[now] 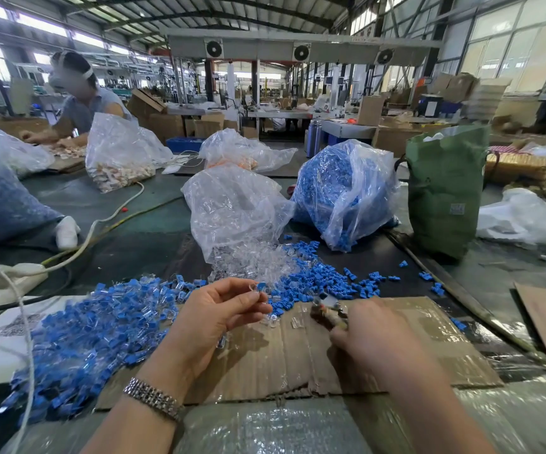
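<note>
As seen from the near edge of the worktop (140,211): found a cardboard sheet (297,365) lying flat. Noted the left hand (219,309) raised over it, fingers curled, pinching a clear plastic piece (257,291) above the sheet's far edge. Recorded the right hand (373,335) wrapped round a tool (325,311), blurred, near that piece. Logged a heap of blue-and-clear parts (85,335) at the sheet's left edge and loose blue caps (314,280) beyond its far edge. Farther back, sighted a clear bag (232,211), a blue-filled bag (346,191) and, toward the right edge, a green bag (445,191).
</note>
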`<state>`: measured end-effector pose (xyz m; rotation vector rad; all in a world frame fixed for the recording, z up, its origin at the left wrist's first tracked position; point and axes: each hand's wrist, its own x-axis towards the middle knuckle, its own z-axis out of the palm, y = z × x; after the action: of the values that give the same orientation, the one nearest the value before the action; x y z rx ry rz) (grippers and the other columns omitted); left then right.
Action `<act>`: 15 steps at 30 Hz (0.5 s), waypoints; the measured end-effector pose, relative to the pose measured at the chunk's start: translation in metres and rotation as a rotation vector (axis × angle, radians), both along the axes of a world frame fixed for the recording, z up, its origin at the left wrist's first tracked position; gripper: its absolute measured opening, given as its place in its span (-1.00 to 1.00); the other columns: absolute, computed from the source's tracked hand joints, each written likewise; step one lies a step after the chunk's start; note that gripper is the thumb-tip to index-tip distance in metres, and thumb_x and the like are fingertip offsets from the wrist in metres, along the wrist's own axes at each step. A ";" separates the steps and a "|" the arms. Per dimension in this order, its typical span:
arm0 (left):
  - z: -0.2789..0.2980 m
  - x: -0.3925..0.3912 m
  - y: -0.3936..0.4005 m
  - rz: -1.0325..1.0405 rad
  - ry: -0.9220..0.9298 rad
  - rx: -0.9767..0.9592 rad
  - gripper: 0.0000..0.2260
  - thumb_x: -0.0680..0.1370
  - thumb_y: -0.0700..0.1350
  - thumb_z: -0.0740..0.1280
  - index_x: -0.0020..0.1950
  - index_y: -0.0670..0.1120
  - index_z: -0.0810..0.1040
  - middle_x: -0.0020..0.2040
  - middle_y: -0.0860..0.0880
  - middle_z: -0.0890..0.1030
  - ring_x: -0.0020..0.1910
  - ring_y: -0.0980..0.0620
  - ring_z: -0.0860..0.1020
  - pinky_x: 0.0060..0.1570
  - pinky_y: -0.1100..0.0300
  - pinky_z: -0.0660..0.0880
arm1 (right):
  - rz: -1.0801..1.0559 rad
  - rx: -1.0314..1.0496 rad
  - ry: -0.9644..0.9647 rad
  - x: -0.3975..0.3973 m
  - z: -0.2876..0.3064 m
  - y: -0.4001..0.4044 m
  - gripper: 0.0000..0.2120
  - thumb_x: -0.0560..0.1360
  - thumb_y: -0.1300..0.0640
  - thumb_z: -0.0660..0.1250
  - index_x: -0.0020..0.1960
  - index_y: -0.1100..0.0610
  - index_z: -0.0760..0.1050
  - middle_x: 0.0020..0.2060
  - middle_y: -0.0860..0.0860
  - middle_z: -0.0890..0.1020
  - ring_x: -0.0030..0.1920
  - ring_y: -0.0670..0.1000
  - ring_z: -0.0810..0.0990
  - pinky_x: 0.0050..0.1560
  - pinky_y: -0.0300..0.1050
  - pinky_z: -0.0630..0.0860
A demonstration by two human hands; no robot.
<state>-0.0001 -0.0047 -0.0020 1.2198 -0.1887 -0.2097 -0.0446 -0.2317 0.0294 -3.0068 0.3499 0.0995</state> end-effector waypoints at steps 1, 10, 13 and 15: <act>0.000 0.000 0.000 0.002 -0.001 -0.007 -0.68 0.43 -0.24 0.47 0.15 -0.31 0.60 0.04 -0.34 0.69 0.02 -0.26 0.70 -0.07 0.14 0.67 | 0.007 0.041 -0.014 0.002 0.002 0.001 -0.75 0.54 -0.04 0.27 -0.24 0.06 0.38 -0.14 0.05 0.55 -0.16 0.07 0.52 -0.20 -0.09 0.39; 0.001 0.002 0.002 0.072 0.011 -0.056 -0.76 0.39 -0.21 0.50 0.05 -0.17 0.71 0.06 -0.22 0.72 0.05 -0.11 0.71 -0.07 0.19 0.64 | 0.198 0.937 0.291 0.003 0.033 0.030 -0.90 0.63 0.29 0.23 0.01 0.30 0.50 -0.22 0.15 0.60 -0.21 0.09 0.65 0.05 0.15 0.64; 0.001 0.003 0.003 0.093 0.002 -0.054 -0.77 0.35 -0.20 0.51 0.00 -0.14 0.74 0.00 -0.15 0.73 -0.02 -0.03 0.70 -0.06 0.20 0.64 | 0.250 0.909 0.319 0.000 0.035 0.036 -0.92 0.64 0.29 0.22 0.03 0.27 0.49 -0.13 0.18 0.67 -0.09 0.11 0.70 0.12 0.16 0.63; 0.000 0.003 0.003 0.090 -0.008 -0.017 -0.79 0.37 -0.20 0.50 -0.01 -0.12 0.74 -0.02 -0.12 0.73 -0.03 -0.01 0.70 -0.05 0.20 0.64 | 0.271 0.894 0.320 -0.001 0.036 0.038 -0.92 0.64 0.27 0.23 0.02 0.25 0.48 -0.11 0.17 0.69 -0.05 0.11 0.72 0.12 0.15 0.63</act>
<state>0.0025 -0.0016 -0.0015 1.2094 -0.1418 -0.1251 -0.0458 -0.1933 0.0652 -2.1198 -0.0812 0.5874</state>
